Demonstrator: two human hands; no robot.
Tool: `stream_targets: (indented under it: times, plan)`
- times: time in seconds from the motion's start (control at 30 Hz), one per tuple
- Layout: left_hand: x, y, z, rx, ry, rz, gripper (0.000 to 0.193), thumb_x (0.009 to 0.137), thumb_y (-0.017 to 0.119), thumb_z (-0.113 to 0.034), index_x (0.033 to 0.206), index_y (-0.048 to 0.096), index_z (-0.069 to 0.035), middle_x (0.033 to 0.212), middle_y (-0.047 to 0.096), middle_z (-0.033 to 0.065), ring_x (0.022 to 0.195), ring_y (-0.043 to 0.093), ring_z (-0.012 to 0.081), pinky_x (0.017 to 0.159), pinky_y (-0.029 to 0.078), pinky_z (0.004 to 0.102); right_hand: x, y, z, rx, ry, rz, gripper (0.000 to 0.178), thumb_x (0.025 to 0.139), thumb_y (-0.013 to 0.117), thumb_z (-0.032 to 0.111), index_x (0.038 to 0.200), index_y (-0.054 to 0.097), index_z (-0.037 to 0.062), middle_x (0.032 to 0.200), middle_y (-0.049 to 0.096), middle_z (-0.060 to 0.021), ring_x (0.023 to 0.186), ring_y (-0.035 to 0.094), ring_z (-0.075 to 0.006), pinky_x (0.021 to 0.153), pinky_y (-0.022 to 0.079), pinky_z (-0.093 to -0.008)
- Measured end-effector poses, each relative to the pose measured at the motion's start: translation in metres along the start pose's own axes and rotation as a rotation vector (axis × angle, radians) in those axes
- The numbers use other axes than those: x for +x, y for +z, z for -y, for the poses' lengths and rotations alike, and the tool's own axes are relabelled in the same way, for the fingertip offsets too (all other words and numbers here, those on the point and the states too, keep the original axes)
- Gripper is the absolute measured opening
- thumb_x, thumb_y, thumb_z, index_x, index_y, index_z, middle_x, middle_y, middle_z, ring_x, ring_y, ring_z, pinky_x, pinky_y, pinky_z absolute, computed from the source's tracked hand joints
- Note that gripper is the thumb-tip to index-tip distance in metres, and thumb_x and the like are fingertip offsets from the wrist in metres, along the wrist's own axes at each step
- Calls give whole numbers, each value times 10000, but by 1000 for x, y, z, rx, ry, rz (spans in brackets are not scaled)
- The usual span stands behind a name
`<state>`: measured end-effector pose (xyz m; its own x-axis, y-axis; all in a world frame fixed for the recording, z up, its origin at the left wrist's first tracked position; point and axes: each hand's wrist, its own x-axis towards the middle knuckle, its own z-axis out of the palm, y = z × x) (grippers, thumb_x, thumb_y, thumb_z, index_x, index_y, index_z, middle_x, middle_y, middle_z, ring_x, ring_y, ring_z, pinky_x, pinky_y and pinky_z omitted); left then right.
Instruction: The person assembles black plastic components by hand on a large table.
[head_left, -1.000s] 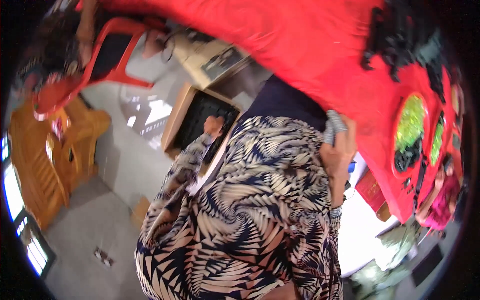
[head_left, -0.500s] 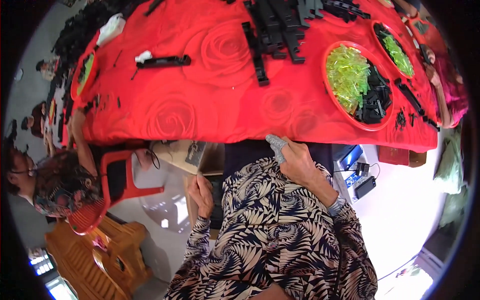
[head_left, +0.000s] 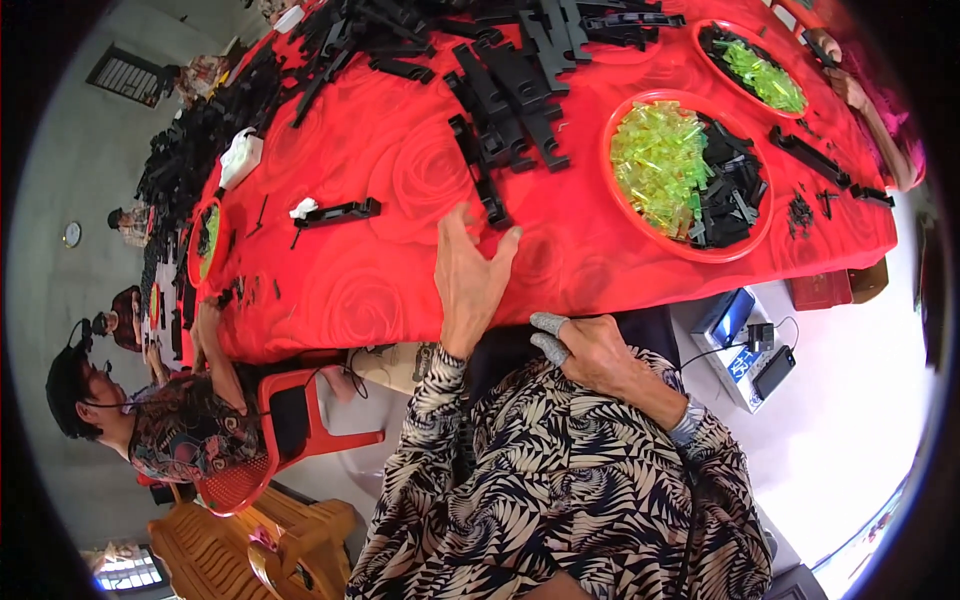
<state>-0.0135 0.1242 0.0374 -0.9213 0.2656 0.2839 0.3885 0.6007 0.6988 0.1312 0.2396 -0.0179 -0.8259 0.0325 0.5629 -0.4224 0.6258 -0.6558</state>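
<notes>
My left hand point(head_left: 468, 280) reaches over the red tablecloth, thumb and fingers spread, holding nothing. Its fingertips are close to the near end of a long black plastic part point(head_left: 482, 180), which lies apart at the edge of a pile of similar black parts point(head_left: 515, 95). By my lap, just below the table edge, is my right hand point(head_left: 600, 355). Grey covers wrap two of its digits, whose tips point left with nothing visible between them. Its other fingers are curled in, and its palm is hidden.
An orange-rimmed tray point(head_left: 690, 258) holds yellow-green clear pieces and small black pieces. A black part with a white wad point(head_left: 338, 213) lies to the left. Co-workers sit at both sides, one on a red chair point(head_left: 315, 430). A box with electronic devices point(head_left: 745, 350) stands at right.
My left hand has risen from beside my lap to over the table and spread its fingers. My right hand stays by the table edge. The view has shifted.
</notes>
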Motion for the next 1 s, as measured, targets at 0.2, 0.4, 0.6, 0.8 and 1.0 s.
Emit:
stream_targets:
  times: [0.2,0.4,0.6,0.8,1.0]
  plan:
    - [33,24,-7,344,78,-62,696,833,674,-389,1316,381,17,1129,494,252,1084,507,449,858,461,525,0,0,-2,-26,-53,-4,308,775,719,58,1057,630,-25,675,593,-119,574,601,-288,513,499,-404]
    - [36,27,16,278,94,-72,577,857,631,-224,1304,408,63,1170,546,319,1068,545,467,912,443,493,-5,-9,-2,-23,-24,75,284,761,620,18,1029,571,-60,808,533,-156,621,584,-314,506,471,-421]
    - [0,-1,50,-310,-187,-8,488,887,602,-51,1330,426,53,1044,595,150,846,567,194,753,466,308,-3,-44,0,-81,-20,-41,329,715,631,-12,1040,603,-60,877,541,-150,655,596,-283,527,502,-380]
    - [-58,-25,44,-490,-192,-15,470,882,601,-41,1326,462,22,1074,591,120,920,551,161,812,464,296,-11,-106,-11,-387,173,-365,316,726,658,-71,1033,668,-1,906,628,-145,652,640,-300,547,532,-367]
    - [-62,-1,6,-342,-94,74,414,875,580,-31,1281,514,13,1062,599,135,865,578,189,764,479,308,23,-138,-57,-504,236,-507,283,681,643,-48,959,627,5,962,599,-141,688,616,-348,557,513,-416]
